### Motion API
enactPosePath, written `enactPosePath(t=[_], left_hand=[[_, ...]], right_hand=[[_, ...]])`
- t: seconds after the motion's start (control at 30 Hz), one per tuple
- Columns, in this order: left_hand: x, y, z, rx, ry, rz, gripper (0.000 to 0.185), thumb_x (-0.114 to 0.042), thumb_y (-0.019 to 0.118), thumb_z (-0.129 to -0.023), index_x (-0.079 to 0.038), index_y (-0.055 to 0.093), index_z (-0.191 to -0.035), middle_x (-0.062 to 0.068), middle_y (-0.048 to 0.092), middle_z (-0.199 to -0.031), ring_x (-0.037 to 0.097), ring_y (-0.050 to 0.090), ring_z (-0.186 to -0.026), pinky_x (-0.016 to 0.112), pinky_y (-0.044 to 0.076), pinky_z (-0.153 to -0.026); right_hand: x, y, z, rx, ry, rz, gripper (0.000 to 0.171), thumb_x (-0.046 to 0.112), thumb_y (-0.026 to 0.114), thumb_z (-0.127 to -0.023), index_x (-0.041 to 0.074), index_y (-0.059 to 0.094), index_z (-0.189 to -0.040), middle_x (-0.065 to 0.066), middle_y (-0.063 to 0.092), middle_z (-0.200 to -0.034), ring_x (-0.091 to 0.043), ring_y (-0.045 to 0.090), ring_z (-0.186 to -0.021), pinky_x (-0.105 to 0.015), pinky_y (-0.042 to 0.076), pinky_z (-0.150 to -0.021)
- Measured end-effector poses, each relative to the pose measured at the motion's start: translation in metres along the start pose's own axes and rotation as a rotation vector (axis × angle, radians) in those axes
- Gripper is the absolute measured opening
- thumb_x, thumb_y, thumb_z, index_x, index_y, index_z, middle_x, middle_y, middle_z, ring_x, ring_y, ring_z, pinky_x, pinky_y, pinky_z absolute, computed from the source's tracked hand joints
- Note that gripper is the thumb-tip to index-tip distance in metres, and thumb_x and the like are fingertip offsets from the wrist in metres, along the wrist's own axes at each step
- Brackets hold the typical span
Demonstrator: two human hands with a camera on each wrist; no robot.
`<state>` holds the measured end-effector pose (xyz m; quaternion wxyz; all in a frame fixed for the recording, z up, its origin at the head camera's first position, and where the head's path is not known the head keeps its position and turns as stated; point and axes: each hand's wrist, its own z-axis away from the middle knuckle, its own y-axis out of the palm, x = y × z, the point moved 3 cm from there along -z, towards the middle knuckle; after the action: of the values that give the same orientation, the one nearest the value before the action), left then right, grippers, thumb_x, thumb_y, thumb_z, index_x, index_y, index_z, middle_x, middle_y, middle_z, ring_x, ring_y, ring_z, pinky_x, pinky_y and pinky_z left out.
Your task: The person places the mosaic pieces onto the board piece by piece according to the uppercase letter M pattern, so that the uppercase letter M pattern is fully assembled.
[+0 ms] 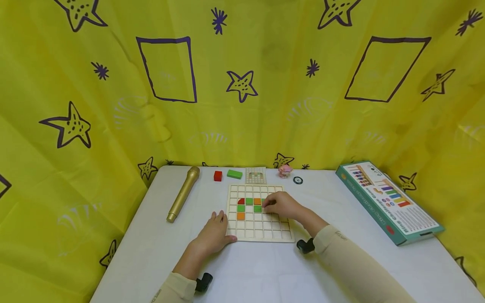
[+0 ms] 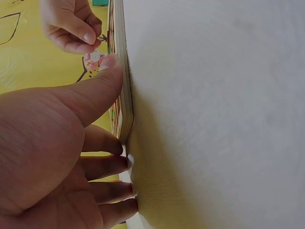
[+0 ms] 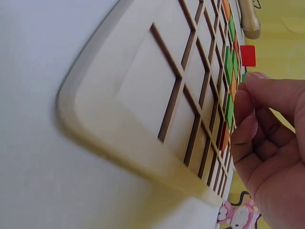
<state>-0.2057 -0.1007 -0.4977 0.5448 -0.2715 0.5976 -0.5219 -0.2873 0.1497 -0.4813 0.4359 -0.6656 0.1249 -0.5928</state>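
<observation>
I judge I'm mid-placement: my right hand (image 1: 282, 205), fingers curled over a green square tile (image 1: 257, 208), needs careful seating in the pale wooden grid board (image 1: 260, 236) while my left hand (image 1: 214, 231), fingers loosely spread, braces its near-left corner.

The right hand (image 1: 282, 205) covers several cells near the middle of the grid board (image 1: 260, 233); whatever its fingertips pinch is hidden. Print on the box (image 1: 390, 202) at the table's right edge is too small to read. The left wrist view cuts off the left hand (image 2: 52, 157).
</observation>
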Motion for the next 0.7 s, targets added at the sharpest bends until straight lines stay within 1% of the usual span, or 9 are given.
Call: enactPosePath(t=[0.17, 0.37, 0.5, 0.7], left_hand=[[-0.001, -0.002, 0.001, 0.0, -0.004, 0.01, 0.086, -0.042, 0.076, -0.088, 0.012, 0.042, -0.146, 0.028, 0.036, -0.155, 0.048, 0.025, -0.146, 0.054, 0.032, -0.114], [0.0, -0.001, 0.001, 0.002, -0.005, 0.004, 0.086, -0.042, 0.076, -0.088, 0.012, 0.042, -0.146, 0.028, 0.035, -0.155, 0.048, 0.025, -0.146, 0.054, 0.032, -0.114], [0.0, 0.0, 0.001, 0.001, -0.003, 0.01, 0.086, -0.041, 0.076, -0.088, 0.012, 0.042, -0.146, 0.028, 0.035, -0.155, 0.048, 0.025, -0.146, 0.054, 0.032, -0.114], [0.0, 0.0, 0.001, 0.003, -0.006, 0.016, 0.086, -0.04, 0.076, -0.088, 0.012, 0.041, -0.146, 0.028, 0.035, -0.156, 0.048, 0.025, -0.146, 0.054, 0.032, -0.114]], right_hand=[[-0.006, -0.007, 0.008, -0.013, 0.031, -0.01, 0.004, 0.015, 0.074, -0.093, 0.015, 0.078, -0.094, 0.006, 0.071, -0.097, -0.015, 0.057, -0.09, -0.034, 0.05, -0.08], [-0.014, -0.011, 0.019, -0.027, 0.05, -0.022, 0.004, 0.014, 0.075, -0.092, 0.012, 0.077, -0.094, 0.004, 0.069, -0.096, -0.016, 0.056, -0.086, -0.032, 0.05, -0.076], [-0.017, -0.015, 0.027, -0.029, 0.08, -0.025, 0.004, 0.013, 0.075, -0.091, 0.011, 0.076, -0.094, 0.003, 0.068, -0.093, -0.018, 0.054, -0.083, -0.032, 0.049, -0.073], [-0.024, -0.022, 0.04, -0.047, 0.136, -0.028, 0.004, 0.011, 0.073, -0.092, 0.013, 0.076, -0.094, 0.002, 0.066, -0.092, -0.02, 0.053, -0.082, -0.032, 0.047, -0.071]])
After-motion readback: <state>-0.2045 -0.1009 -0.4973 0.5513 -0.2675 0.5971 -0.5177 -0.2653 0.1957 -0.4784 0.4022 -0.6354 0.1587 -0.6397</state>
